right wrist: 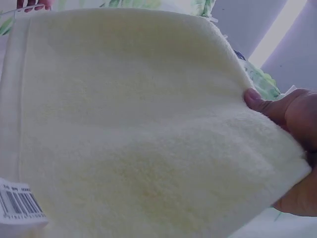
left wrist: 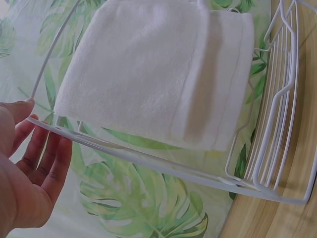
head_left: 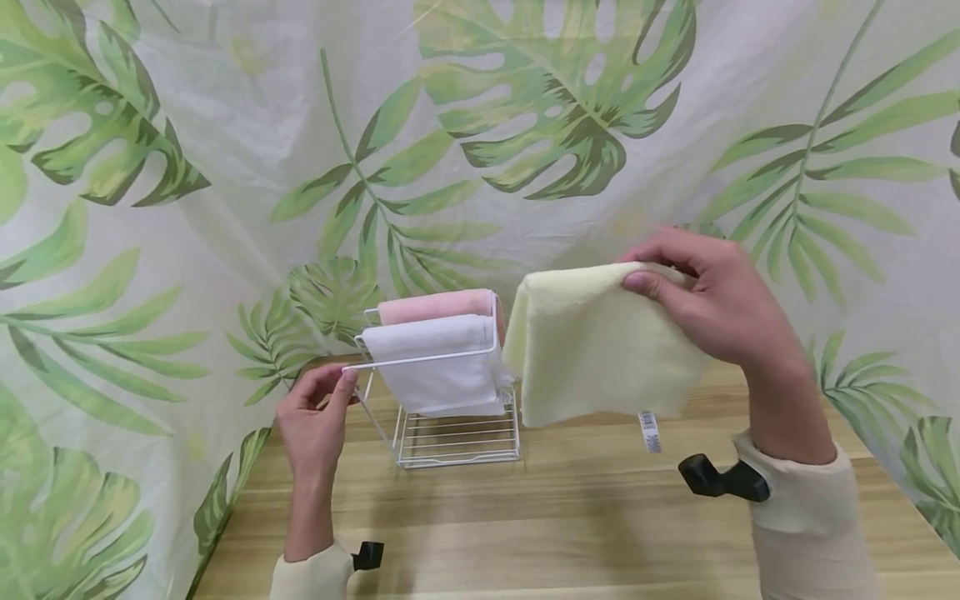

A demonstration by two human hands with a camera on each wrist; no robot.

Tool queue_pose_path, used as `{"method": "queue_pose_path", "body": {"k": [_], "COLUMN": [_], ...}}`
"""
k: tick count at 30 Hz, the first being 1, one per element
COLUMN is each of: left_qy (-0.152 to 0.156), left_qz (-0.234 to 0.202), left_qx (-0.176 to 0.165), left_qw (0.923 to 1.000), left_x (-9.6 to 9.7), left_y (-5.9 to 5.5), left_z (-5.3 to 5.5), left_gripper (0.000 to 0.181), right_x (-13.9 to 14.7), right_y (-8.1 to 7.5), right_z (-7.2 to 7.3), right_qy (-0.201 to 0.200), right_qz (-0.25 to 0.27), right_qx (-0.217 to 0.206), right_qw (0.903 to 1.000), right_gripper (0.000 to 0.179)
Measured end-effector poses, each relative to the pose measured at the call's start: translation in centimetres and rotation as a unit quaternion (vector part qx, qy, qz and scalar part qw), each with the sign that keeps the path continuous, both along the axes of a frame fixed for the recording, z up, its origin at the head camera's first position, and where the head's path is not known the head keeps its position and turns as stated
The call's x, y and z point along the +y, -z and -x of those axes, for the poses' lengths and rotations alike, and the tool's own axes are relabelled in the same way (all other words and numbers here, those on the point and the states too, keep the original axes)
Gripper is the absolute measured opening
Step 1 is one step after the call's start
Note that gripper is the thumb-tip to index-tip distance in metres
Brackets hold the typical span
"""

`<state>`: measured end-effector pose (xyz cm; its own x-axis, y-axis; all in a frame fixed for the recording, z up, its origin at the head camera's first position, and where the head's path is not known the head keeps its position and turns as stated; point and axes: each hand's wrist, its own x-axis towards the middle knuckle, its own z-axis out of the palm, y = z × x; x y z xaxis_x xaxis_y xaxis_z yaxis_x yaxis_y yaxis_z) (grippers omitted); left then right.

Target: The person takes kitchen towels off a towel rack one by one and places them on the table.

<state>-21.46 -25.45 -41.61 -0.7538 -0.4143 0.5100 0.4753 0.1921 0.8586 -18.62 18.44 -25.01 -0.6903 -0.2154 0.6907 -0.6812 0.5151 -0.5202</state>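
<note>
My left hand [head_left: 318, 408] pinches the front left corner of a white wire rack [head_left: 457, 458] between thumb and fingers. Over the rack's bars hang a pink towel [head_left: 438, 307] at the back and a white towel [head_left: 435, 367] in front of it. The rack's front top bar crosses before the white towel with nothing hung on it. To the right of the rack, my right hand [head_left: 720, 292] pinches a folded yellow towel [head_left: 600, 350] by its upper right edge. A barcode tag [right wrist: 20, 203] hangs from this towel's lower edge. The yellow towel covers most of the right wrist view.
The rack stands on a wood-grain table [head_left: 525, 525]. Behind and beside the table hangs a leaf-print cloth [head_left: 247, 142]. Each sleeve has a black wrist piece, such as the right one [head_left: 723, 479].
</note>
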Motion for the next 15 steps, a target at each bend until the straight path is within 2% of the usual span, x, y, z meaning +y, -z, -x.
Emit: {"method": "queue_pose_path", "body": {"k": [9, 15], "left_qy": [0.004, 0.002], "left_qz": [-0.012, -0.016], "left_qx": [0.021, 0.027], "left_qw": [0.9997, 0.9995], "left_x": [0.1, 0.1], "left_y": [0.2, 0.2], "left_z": [0.1, 0.2], "left_gripper": [0.021, 0.020], "right_x": [1.6, 2.1], "right_y": [2.0, 3.8], "right_z": [-0.4, -0.3], "right_qy": [-0.021, -0.044], "right_qz": [-0.016, -0.029], "right_qx": [-0.008, -0.043], "right_qw": [0.9996, 0.9977], "right_gripper": [0.021, 0.021]}}
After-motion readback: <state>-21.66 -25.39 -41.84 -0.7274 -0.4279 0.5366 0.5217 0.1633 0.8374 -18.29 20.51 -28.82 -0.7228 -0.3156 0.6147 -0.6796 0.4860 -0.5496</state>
